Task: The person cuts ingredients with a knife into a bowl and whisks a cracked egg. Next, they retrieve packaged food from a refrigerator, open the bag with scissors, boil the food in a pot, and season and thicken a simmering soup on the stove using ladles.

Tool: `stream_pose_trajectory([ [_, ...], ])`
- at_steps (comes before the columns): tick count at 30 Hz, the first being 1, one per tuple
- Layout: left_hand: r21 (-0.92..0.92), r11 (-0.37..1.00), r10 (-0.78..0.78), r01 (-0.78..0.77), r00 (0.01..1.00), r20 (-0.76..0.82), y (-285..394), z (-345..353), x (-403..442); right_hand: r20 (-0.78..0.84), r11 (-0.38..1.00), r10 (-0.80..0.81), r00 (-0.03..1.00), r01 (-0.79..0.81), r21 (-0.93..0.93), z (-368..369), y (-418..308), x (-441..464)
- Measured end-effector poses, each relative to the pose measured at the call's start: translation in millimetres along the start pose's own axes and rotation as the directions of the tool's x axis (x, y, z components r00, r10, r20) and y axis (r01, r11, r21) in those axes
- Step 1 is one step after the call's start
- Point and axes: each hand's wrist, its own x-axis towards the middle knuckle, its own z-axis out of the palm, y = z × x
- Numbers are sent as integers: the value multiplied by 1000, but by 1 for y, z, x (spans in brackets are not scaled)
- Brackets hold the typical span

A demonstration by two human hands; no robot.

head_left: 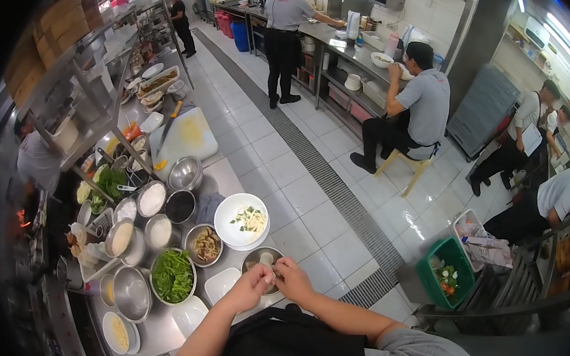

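My left hand (251, 289) and my right hand (293, 280) are close together over a metal bowl (251, 260) near the counter's edge. The fingers of both hands are pinched. Whatever is between them is too small and too hidden to name. Pale pieces (266, 258) show inside the bowl, just beyond my fingers. Behind it stands a white bowl (225, 219) with pale strips and chopped greens. A metal bowl of brown sliced food (206, 245), perhaps mushrooms, is to the left. Beside my left forearm lies a white dish (221, 284).
Cut greens (173, 275) fill a bowl on the left, among several metal bowls. A knife (167, 127) lies on the cutting board (190, 136). One person (417, 98) sits on a stool across the aisle; others stand farther off. A green bin (434, 293) stands to the right.
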Motion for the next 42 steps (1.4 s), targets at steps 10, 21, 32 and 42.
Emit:
stream_pose_trajectory([
  [10, 8, 998, -68, 67, 993, 96, -4, -18, -15, -4, 861, 43, 999, -35, 507, 45, 54, 4],
  [21, -286, 944, -228, 166, 953, -200, -69, -65, -38, 75, 351, 277, 958, -174, 920, 57, 24, 1],
  [32, 518, 644, 722, -563, 672, -167, 36, -23, -59, 77, -8, 252, 965, -77, 997, 60, -67, -37],
  [42, 726, 186, 549, -662, 683, 482, 58, 122, -26, -51, -244, 418, 907, 166, 955, -40, 3, -110],
])
